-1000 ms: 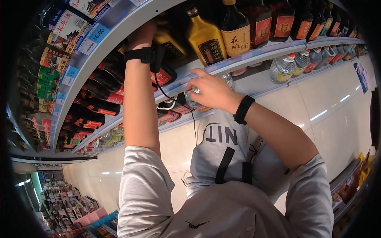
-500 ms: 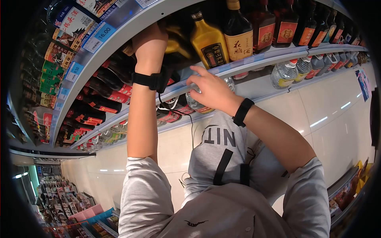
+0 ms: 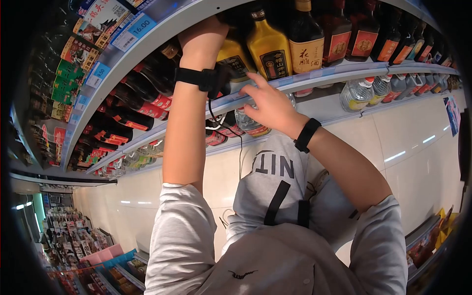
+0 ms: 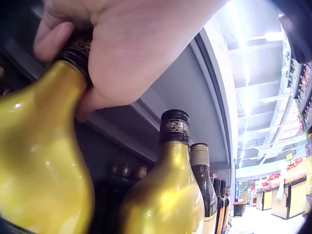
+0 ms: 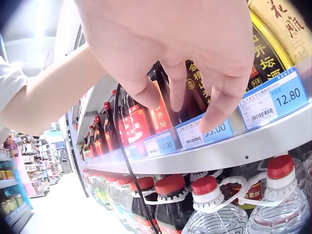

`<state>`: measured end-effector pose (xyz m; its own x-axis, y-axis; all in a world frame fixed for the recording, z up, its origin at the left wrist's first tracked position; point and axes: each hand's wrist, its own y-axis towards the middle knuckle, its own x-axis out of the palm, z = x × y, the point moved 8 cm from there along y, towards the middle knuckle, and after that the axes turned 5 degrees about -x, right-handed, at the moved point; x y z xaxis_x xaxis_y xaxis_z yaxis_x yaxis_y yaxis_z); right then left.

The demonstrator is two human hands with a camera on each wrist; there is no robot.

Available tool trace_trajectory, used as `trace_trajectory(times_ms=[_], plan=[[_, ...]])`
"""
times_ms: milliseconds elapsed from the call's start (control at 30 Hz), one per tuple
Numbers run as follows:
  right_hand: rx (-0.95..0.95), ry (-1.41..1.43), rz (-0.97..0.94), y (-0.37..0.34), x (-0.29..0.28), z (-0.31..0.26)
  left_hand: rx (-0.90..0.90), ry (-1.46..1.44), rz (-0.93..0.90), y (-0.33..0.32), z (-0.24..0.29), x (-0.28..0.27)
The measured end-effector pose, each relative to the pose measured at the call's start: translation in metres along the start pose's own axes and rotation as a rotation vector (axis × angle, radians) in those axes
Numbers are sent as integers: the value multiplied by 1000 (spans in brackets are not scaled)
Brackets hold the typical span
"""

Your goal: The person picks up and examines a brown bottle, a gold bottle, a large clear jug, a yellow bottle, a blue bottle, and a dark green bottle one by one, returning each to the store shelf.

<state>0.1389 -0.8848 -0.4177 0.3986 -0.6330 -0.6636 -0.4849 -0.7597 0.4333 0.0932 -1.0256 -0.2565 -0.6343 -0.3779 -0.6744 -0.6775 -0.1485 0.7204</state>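
Note:
My left hand (image 3: 204,42) reaches onto the shelf under the upper board. In the left wrist view its fingers curl round the dark capped neck of a gold liquor bottle (image 4: 44,141) with a black label. Close beside it stands a second gold bottle (image 3: 268,46) of the same shape, with a black patterned cap. At the shelf's front edge is my right hand (image 3: 273,108), fingers loosely bent and holding nothing. In the right wrist view its fingertips hang over the blue and white price tags, one fingertip overlapping a price tag (image 5: 217,129).
A dark bottle with a cream label (image 3: 306,49) and several red-labelled bottles line the same shelf. Below stand clear jugs (image 5: 214,214) with red caps. The upper shelf edge (image 3: 162,14) curves over my left wrist. A thin black cable (image 3: 241,152) hangs from that wrist.
My left hand has moved right along the shelf and shows more. The gold bottle it grips has come beside the other gold bottle. The right hand stays at the shelf edge.

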Motion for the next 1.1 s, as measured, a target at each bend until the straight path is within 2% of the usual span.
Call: trace_trajectory(times_ms=[67, 133, 267, 367, 433, 533, 567, 633, 767, 833, 1033, 1100], plan=[[2, -4, -8, 3, -3, -1, -10, 50, 12, 2, 0, 1], [-57, -12, 50, 5, -10, -9, -45, 48, -92, 3, -4, 7], [-88, -24, 92, 11, -19, -21, -46, 22, -15, 0, -7, -1], [-105, -5, 195, 20, -31, -30, -15, -16, 20, -4, -6, -12], [-71, 86, 424, 27, -47, -34, 2, -44, 10, -7, -6, -12], [-62, -24, 504, 39, -56, -52, 4, -65, 25, -9, 2, -26], [-110, -81, 510, 42, -55, -58, 5, -64, 24, -11, 2, -26], [-87, -116, 468, 45, -48, -54, 12, -85, -42, -12, 0, -24], [-27, -176, 370, 51, -42, -42, 38, -83, 2, -13, 4, -29], [0, -222, 341, 57, -43, -39, 15, -35, -86, -12, 2, -23], [37, -265, 306, 61, -44, -37, -43, -114, -155, -14, 7, -43], [39, -260, 270, 62, -45, -34, 6, -168, -196, -9, 4, -38]])
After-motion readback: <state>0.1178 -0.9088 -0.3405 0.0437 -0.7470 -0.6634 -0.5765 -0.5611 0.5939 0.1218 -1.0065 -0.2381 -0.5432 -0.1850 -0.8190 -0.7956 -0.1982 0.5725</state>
